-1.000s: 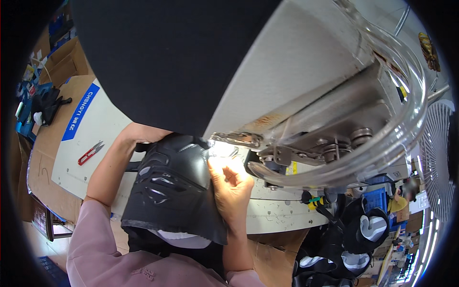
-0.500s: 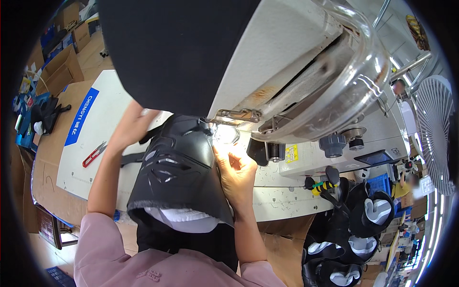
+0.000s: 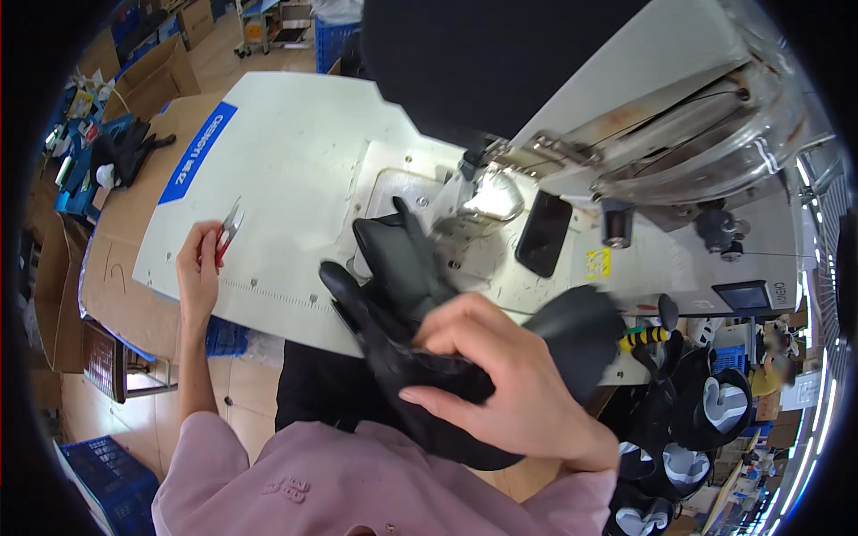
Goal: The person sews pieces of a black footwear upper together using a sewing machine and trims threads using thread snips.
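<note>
At the left front edge of the white machine table (image 3: 286,179), my left hand (image 3: 200,259) is closed round red-handled thread snips (image 3: 230,227), blades pointing up and away. My right hand (image 3: 509,384) grips a black moulded, padded piece (image 3: 402,259) near my lap, fingers on top and thumb on the near side. Strap-like or flap-like ends of the piece reach over the table edge toward the machine. Its right part is smeared by motion. The sewing machine's lit needle area (image 3: 492,196) lies beyond the piece, apart from both hands.
The machine's large head (image 3: 661,98) overhangs the far right. A dark phone-like slab (image 3: 543,234) lies right of the needle area. Several black pieces with white linings (image 3: 724,402) are piled at right. Cardboard (image 3: 125,241) borders the table's left; a blue crate (image 3: 112,482) stands on the floor.
The black piece has come away from the needle area toward my lap and turned over, now in my right hand. My left hand has left it and picked up the snips from the table.
</note>
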